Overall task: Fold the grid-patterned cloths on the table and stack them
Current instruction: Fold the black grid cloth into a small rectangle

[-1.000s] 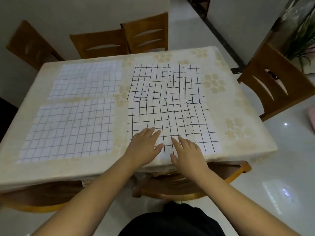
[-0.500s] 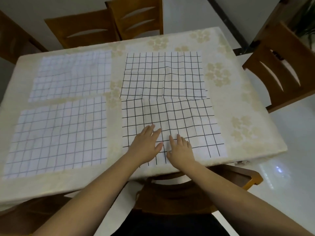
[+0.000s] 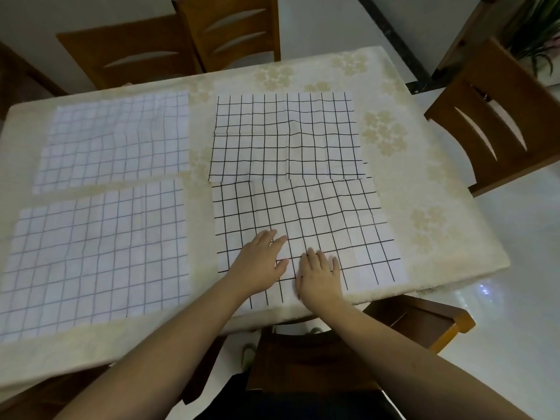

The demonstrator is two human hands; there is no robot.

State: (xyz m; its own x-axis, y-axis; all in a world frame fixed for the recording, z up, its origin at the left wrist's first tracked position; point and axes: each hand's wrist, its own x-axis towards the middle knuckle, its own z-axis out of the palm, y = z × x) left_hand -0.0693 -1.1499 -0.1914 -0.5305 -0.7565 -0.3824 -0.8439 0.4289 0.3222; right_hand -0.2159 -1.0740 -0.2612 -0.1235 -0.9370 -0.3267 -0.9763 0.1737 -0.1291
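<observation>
Several white grid-patterned cloths lie flat and unfolded on the table. The near right cloth has bold black lines, and both my hands lie on its near part. My left hand rests flat on it with fingers straight and spread. My right hand presses flat beside it, fingers together. Behind it lies a second black-lined cloth, its near edge touching the first. On the left are two paler cloths with thin lines, one near and one far.
The table wears a cream cloth with a faint flower print. Wooden chairs stand at the far side, at the right, and tucked under the near edge. A potted plant stands at the top right.
My view has moved closer over the table. My right hand has slid a little left and up the cloth toward my left hand; both stay flat on the near right cloth.
</observation>
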